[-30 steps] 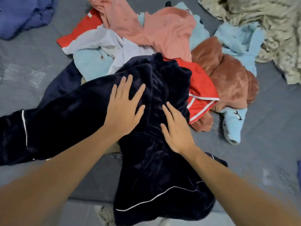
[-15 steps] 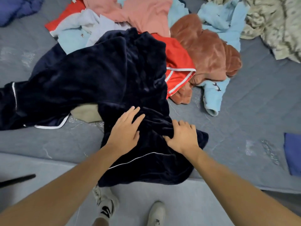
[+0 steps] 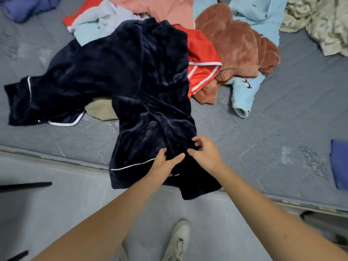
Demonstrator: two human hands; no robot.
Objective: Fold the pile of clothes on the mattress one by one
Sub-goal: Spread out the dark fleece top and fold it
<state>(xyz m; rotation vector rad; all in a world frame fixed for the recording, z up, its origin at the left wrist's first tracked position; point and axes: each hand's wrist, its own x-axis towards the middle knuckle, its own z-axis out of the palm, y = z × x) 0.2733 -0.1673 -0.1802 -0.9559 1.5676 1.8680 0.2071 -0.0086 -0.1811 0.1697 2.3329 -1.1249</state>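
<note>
A dark navy velvet garment (image 3: 131, 76) with white piping lies spread over the grey mattress (image 3: 263, 129), its lower end hanging over the front edge. My left hand (image 3: 165, 162) grips the fabric near the piped hem. My right hand (image 3: 205, 153) pinches a fold of the same garment just beside it. Behind lies the pile: a red garment with white stripes (image 3: 201, 59), a rust-brown fleece (image 3: 237, 44), a light blue fleece (image 3: 244, 95), a pink top (image 3: 165, 10) and a pale lilac piece (image 3: 98, 21).
A beige patterned blanket (image 3: 323, 21) lies at the back right, a purple-blue cloth (image 3: 24, 6) at the back left, and a blue piece (image 3: 340, 162) at the right edge. A tan item (image 3: 101, 110) peeks from under the navy garment. My shoe (image 3: 178, 240) stands on the floor below.
Both hands slid down the navy garment toward its near hem, from lying flat on it to gripping it. The view has tilted down to show the mattress edge and floor.
</note>
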